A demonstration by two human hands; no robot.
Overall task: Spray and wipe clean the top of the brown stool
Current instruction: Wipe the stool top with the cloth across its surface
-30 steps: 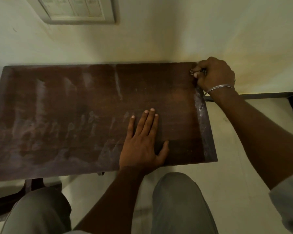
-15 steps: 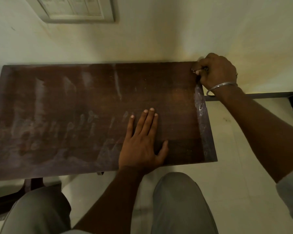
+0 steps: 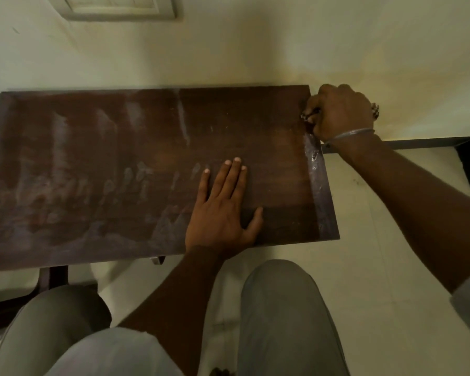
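Note:
The brown stool top (image 3: pixel 136 147) is a wide dark wooden board streaked with pale, cloudy smears; its right rim (image 3: pixel 316 169) looks wet and shiny. My left hand (image 3: pixel 223 210) lies flat on the board near the front right, fingers straight and together. My right hand (image 3: pixel 342 112) is clenched at the far right corner, its fingers curled round a small dark wad (image 3: pixel 309 115) pressed against the rim. What the wad is made of I cannot tell. A metal bangle sits on that wrist. No spray bottle is in view.
A cream wall (image 3: pixel 255 44) rises right behind the stool, with a switch plate (image 3: pixel 114 6) at the top left. A dark bar (image 3: pixel 423 143) runs along the floor at the right. My knees in grey trousers (image 3: pixel 280 316) are close to the front edge.
My right hand has crept slightly towards the wall at the far right corner. My left hand has stayed flat in the same place.

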